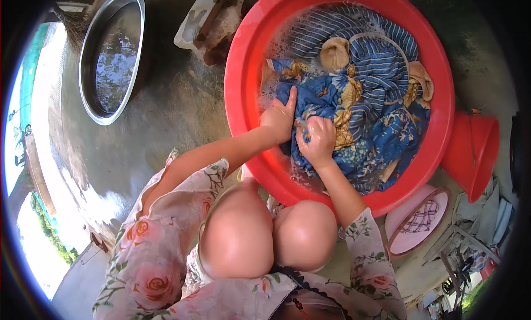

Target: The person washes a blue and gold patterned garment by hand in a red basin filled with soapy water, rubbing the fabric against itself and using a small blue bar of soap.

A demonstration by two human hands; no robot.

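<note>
A large red plastic basin point(244, 66) stands before my knees, holding soapy water and wet fabric. On the near left side of the pile, my left hand point(278, 120) grips the edge of a blue patterned cloth point(309, 91), one digit stretched along it. Just to the right, my right hand point(318, 139) is clenched on a bunched part of the same cloth. Its fingers are wet and curled. Blue striped fabric point(379, 71) with tan trim fills the far side of the basin. The lower folds are hidden under water and suds.
An oval metal tub point(85, 71) of water stands at the left on the wet concrete floor point(178, 108). A stone block point(211, 27) lies beside the basin. At the right are a red bucket point(475, 149) and a pink basin point(402, 224) with checked cloth point(421, 216).
</note>
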